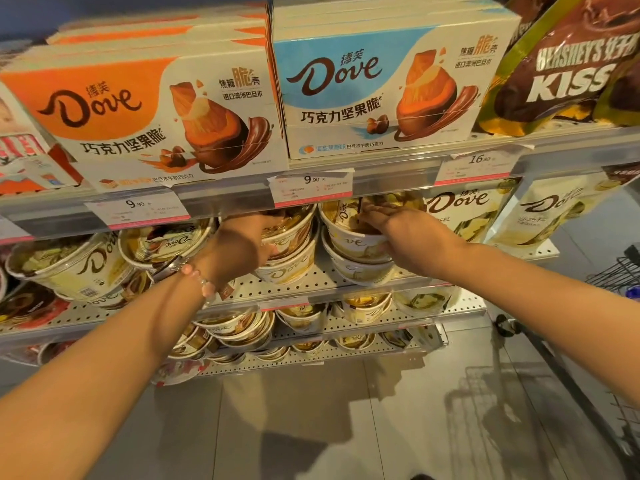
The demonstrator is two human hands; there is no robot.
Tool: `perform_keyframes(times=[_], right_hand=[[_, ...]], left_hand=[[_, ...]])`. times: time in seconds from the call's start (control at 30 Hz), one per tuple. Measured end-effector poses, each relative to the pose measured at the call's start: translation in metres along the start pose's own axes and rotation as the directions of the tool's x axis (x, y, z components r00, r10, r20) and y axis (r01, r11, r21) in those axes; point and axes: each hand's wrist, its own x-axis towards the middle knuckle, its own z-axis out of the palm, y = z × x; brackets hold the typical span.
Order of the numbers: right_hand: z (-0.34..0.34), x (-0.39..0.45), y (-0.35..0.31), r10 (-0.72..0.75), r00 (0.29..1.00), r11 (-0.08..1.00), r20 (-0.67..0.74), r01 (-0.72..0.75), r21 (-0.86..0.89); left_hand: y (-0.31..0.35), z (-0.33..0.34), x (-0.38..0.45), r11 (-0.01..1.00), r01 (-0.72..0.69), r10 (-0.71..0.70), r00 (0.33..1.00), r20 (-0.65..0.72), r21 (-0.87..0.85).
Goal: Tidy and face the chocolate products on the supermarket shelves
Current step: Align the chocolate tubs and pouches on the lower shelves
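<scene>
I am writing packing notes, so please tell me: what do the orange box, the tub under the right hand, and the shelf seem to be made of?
Orange box: likely printed cardboard, with flat faces and sharp folded edges.
Tub held by the right hand: probably thin plastic or coated paper; its rolled rim looks glossy.
Shelf: apparently painted metal, pale and punched with rows of small holes.

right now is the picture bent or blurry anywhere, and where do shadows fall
Head view: wide-angle bending bows the grey metal shelf rail and tilts the brown Hershey's Kisses bag; small print on the white price tag is too soft to read; the cart's shadow falls on the grey floor tiles.
</scene>
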Motion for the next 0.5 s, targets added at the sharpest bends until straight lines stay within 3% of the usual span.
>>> perform_keyframes(times=[0.13, 0.5], right_hand=[[-0.001, 0.003, -0.012, 0.073, 0.995, 0.99, -0.061, -0.065, 0.123], [0.01, 0.004, -0.005, 0.056, 0.994, 0.988, -0.09, -0.043, 0.145]], left_hand=[[0.001, 0.002, 0.002, 1.0, 0.009, -0.009, 1.0, -0.023, 0.014], [-0.018, 0.004, 0.008, 1.0, -0.012, 0.011, 1.0, -0.006, -0.022]])
